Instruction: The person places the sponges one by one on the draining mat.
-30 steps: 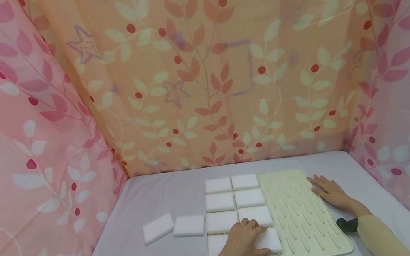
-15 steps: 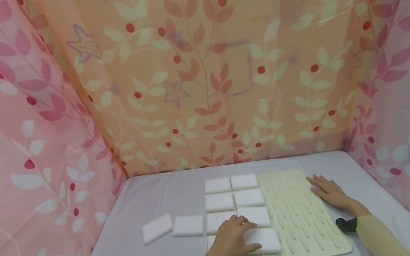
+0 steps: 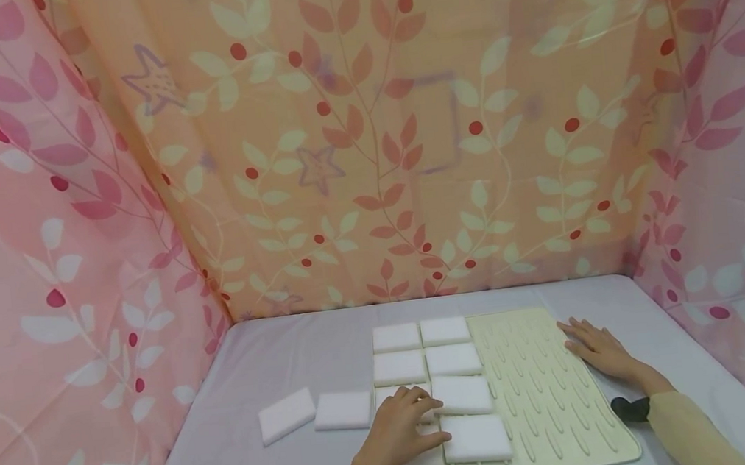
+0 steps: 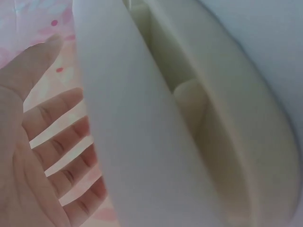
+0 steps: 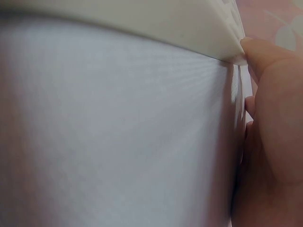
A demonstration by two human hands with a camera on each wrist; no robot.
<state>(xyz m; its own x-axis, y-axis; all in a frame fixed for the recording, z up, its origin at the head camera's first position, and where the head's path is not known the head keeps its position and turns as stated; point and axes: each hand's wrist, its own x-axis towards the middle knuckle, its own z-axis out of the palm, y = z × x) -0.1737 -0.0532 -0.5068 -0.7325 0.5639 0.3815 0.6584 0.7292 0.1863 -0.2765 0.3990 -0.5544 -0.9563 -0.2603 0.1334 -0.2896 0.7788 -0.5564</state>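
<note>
White sponges (image 3: 453,359) sit in rows on the mat (image 3: 538,380), seemingly mid-layout, the left hand (image 3: 399,429) spread and empty above, the right hand (image 3: 598,349) relaxed at its edge, next likely calling for the loose sponges (image 3: 343,410) beside it.

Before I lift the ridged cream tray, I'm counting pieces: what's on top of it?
On the tray are eight white blocks in two columns; the left hand hides much of two. The tray's surface beneath the blocks is covered.
</note>
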